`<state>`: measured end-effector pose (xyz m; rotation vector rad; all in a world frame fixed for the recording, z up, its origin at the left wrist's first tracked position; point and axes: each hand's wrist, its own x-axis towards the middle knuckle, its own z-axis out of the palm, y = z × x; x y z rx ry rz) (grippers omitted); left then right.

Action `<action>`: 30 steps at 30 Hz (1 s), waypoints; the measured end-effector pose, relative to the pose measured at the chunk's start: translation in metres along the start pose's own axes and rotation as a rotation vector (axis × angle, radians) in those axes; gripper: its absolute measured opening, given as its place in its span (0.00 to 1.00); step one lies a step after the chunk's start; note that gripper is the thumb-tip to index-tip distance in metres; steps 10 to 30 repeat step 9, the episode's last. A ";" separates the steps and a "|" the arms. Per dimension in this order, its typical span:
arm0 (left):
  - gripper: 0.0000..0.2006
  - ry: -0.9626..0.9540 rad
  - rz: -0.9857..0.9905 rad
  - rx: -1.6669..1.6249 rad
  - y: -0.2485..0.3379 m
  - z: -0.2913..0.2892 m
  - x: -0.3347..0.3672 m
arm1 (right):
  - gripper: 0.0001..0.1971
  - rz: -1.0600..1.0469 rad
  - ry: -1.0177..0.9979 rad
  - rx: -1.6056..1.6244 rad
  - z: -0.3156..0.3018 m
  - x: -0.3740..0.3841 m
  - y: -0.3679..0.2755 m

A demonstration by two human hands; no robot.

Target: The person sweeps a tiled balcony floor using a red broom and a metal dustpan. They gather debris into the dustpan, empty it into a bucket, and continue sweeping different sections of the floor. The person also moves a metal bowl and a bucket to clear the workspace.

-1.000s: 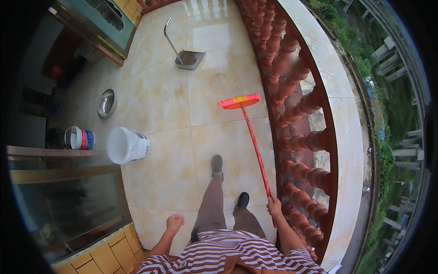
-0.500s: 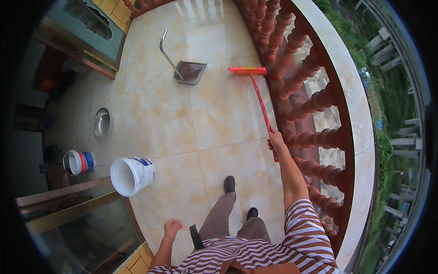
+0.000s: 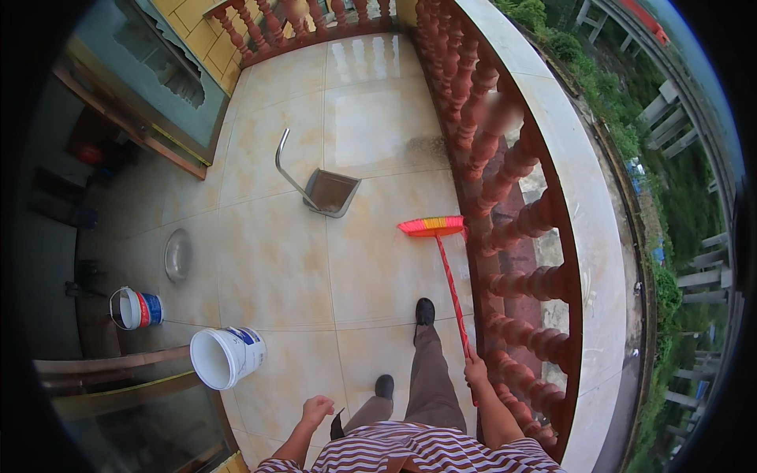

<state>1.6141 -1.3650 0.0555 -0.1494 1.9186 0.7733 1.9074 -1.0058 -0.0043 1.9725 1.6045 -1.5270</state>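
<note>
My right hand is wrapped round the red handle of a broom, low on the right by the railing. Pink, orange and yellow bristles rest at floor level beside the railing's base. Closer to my body on the left, my left hand hangs with curled fingers, and nothing shows in it. Beyond the broom head and left of it, a grey dustpan with a tall bent metal handle sits on the tiles. Brownish dirt lies in its pan.
A dark dirt patch marks the tiles farther along the railing. Red balusters under a pale rail line my right. To the left stand a white bucket, a smaller bucket, a metal basin and open doors.
The broom head has come nearer to me relative to the dustpan, with my right arm drawn back. My right foot has stepped forward. The view has shifted, showing more of the far floor.
</note>
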 end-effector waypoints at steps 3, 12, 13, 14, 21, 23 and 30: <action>0.07 0.018 0.041 -0.083 0.062 0.019 0.016 | 0.27 -0.038 0.001 0.075 -0.031 0.147 -0.158; 0.07 0.069 0.052 -0.036 0.155 0.026 0.005 | 0.31 -0.235 -0.242 0.428 -0.074 0.242 -0.347; 0.07 0.069 0.052 -0.036 0.155 0.026 0.005 | 0.31 -0.235 -0.242 0.428 -0.074 0.242 -0.347; 0.07 0.069 0.052 -0.036 0.155 0.026 0.005 | 0.31 -0.235 -0.242 0.428 -0.074 0.242 -0.347; 0.07 0.069 0.052 -0.036 0.155 0.026 0.005 | 0.31 -0.235 -0.242 0.428 -0.074 0.242 -0.347; 0.07 0.069 0.052 -0.036 0.155 0.026 0.005 | 0.31 -0.235 -0.242 0.428 -0.074 0.242 -0.347; 0.07 0.069 0.052 -0.036 0.155 0.026 0.005 | 0.31 -0.235 -0.242 0.428 -0.074 0.242 -0.347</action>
